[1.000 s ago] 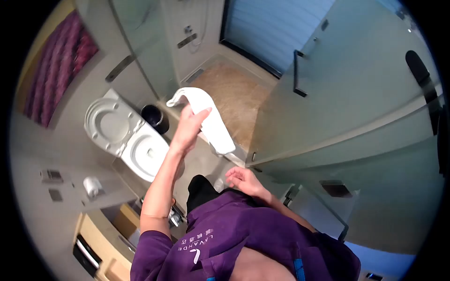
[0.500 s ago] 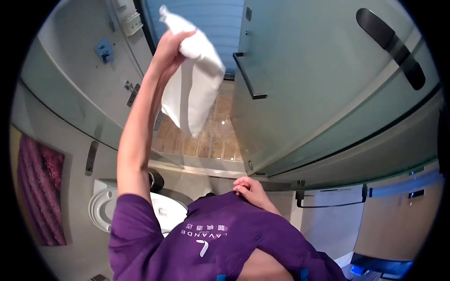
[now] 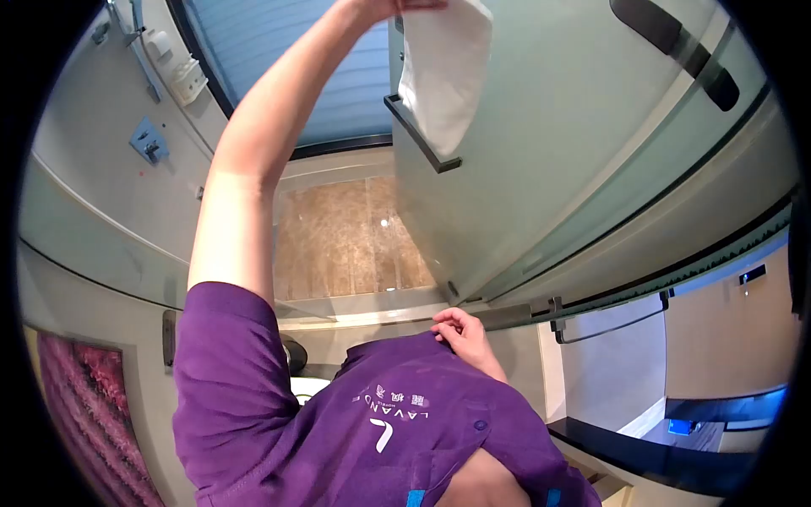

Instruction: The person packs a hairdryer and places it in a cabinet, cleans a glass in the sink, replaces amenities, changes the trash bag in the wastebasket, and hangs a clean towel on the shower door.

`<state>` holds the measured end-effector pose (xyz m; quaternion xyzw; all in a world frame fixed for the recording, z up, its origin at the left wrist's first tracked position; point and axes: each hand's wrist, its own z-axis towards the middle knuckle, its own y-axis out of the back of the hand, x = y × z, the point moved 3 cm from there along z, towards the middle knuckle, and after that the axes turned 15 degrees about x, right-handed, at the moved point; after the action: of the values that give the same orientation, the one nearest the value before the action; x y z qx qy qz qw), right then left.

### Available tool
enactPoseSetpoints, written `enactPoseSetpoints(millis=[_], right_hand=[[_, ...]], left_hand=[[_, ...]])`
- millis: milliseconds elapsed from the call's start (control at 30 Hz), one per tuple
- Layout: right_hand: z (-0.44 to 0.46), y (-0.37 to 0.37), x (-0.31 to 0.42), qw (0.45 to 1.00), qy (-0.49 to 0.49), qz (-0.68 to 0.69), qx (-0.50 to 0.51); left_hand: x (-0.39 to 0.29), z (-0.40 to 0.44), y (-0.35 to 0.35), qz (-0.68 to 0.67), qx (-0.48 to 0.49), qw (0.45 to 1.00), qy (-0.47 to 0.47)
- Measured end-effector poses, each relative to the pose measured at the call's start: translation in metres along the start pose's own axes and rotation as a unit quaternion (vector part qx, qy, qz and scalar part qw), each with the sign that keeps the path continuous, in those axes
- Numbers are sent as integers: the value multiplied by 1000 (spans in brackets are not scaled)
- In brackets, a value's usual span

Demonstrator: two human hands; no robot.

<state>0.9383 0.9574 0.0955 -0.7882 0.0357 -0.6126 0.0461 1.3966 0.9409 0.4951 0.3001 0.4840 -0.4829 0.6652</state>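
My left hand (image 3: 384,8) is raised at the top edge of the head view, partly cut off, with its fingers closed round a white cloth (image 3: 448,72). The cloth hangs down in front of the glass door (image 3: 541,152), and its lower end is beside the black door handle (image 3: 422,135). Whether it touches the glass I cannot tell. My right hand (image 3: 466,338) stays low by the front of my purple shirt (image 3: 355,431). Its fingers are loosely bent and a little apart, with nothing visible in them.
The tiled shower floor (image 3: 338,237) lies beyond a pale sill (image 3: 363,308). Shower fittings (image 3: 149,145) are on the left wall, and a blue blind (image 3: 296,76) is at the back. A toilet (image 3: 308,389) and a dark bin (image 3: 293,355) stand near my left side.
My left hand has moved up and to the right, carrying the white cloth from the doorway to the glass door. The view has shifted forward. My right hand has barely moved.
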Motion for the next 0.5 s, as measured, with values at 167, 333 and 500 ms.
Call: enactPoseSetpoints(millis=[167, 333, 500], right_hand=[[-11, 6, -15, 1000, 2, 13, -23], [-21, -1, -31, 999, -27, 16, -31], [-22, -7, -31, 998, -55, -12, -40]], left_hand=[[132, -25, 27, 62, -111, 983, 135], [164, -72, 54, -69, -128, 987, 73], [180, -165, 77, -118, -136, 980, -84]])
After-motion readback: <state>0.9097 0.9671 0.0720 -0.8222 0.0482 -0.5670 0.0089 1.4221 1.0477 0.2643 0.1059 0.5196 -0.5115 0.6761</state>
